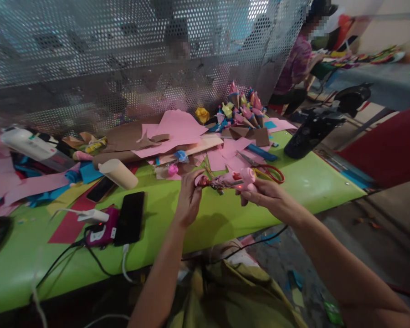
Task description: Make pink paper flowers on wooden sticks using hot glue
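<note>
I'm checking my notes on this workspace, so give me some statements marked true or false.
1. The tabletop is green. True.
2. The left hand holds the scissors. False: they lie on the table, beyond the right hand.
3. A smartphone lies beside the magenta power adapter. True.
4. The yellow paper flower lies on that smartphone. False: it is near the perforated screen.
5. The right hand holds a pink item. True.
</note>
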`<state>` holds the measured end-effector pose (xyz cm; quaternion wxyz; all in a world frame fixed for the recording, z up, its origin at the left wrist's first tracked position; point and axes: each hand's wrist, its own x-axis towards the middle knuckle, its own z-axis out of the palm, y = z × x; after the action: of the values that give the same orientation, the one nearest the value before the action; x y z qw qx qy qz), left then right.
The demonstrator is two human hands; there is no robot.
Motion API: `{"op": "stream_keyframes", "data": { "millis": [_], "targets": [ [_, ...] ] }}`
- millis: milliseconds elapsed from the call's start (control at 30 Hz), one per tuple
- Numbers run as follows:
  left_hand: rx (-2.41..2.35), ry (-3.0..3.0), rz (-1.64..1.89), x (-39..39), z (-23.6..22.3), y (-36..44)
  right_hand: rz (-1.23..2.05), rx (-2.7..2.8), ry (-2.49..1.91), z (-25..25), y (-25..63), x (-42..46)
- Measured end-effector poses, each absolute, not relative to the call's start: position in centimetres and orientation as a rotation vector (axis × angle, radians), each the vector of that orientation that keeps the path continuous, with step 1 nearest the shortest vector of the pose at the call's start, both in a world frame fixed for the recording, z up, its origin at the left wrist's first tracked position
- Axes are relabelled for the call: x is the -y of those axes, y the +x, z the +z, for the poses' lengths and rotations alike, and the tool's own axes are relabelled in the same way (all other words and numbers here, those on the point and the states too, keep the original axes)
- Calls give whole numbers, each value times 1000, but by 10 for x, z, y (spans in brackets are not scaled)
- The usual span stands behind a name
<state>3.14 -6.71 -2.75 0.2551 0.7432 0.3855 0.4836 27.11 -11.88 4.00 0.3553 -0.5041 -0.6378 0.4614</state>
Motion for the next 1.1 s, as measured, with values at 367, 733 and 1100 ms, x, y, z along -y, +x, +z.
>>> {"op": "stream_keyframes", "data": {
  "millis": [367, 733, 1100],
  "targets": [
    [-1045, 2040, 1337, 68, -24, 33, 1054, 1789, -1395, 40, 274, 117],
    [-1069, 2032, 1343, 68, -23, 33, 904, 1858, -1482, 42, 274, 117],
    [-1072, 2029, 1356, 67, -27, 33, 765, 1903, -1457, 43, 274, 116]
  ]
}}
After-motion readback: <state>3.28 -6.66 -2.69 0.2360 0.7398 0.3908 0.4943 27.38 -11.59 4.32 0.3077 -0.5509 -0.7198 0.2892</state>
